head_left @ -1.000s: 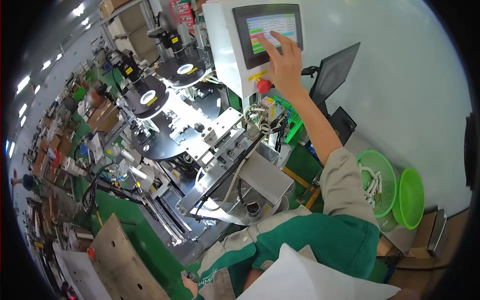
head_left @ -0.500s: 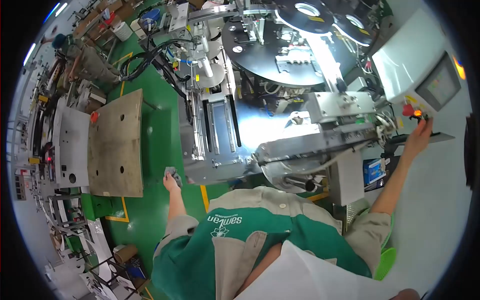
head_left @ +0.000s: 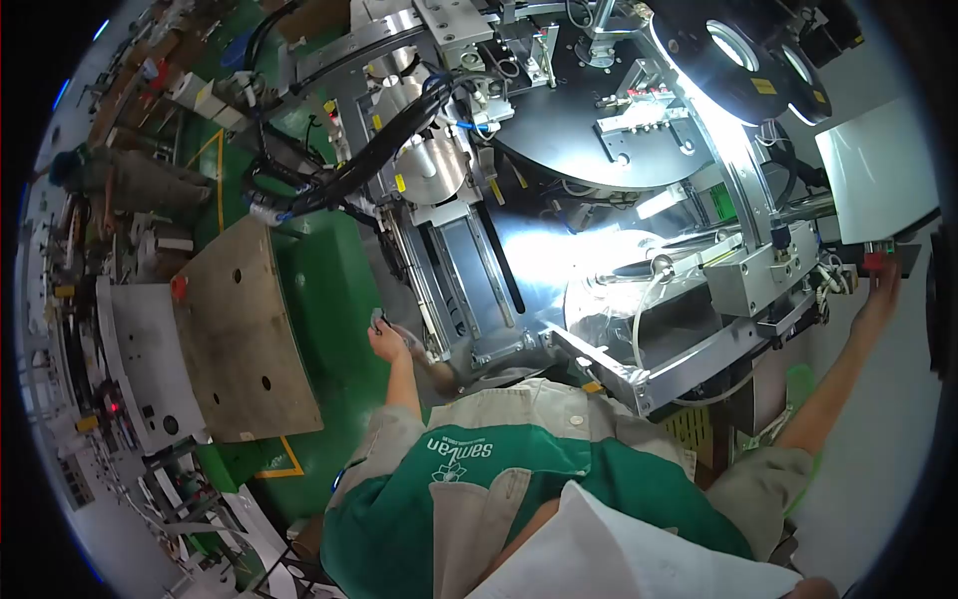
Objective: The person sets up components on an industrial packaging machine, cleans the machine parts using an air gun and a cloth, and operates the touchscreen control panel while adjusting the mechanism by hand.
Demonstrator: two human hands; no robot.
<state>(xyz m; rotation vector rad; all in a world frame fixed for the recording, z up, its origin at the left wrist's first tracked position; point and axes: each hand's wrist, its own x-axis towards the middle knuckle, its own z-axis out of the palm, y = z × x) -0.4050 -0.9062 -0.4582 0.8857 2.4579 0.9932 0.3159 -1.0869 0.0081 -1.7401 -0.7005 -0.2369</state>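
My left hand is closed on a crumpled grey cloth, only a bit of which shows above the fingers. It is beside the near left corner of a metal machine table. Out to the right, my right hand reaches up with its fingers stretched to a red button beneath a white control box. The fingertips are at the button; whether they press it I cannot tell. A small green light shows just above it.
A round black turntable carries metal fixtures. Black cables arch over the left slide rails. A metal frame juts toward my body. On the left stands a wooden board with holes. Another person is at the far left.
The view has turned and moved closer to the machine. My left hand is nearer the table's corner, still with the cloth. The front frame stands at a different angle; the button's orange glow is gone.
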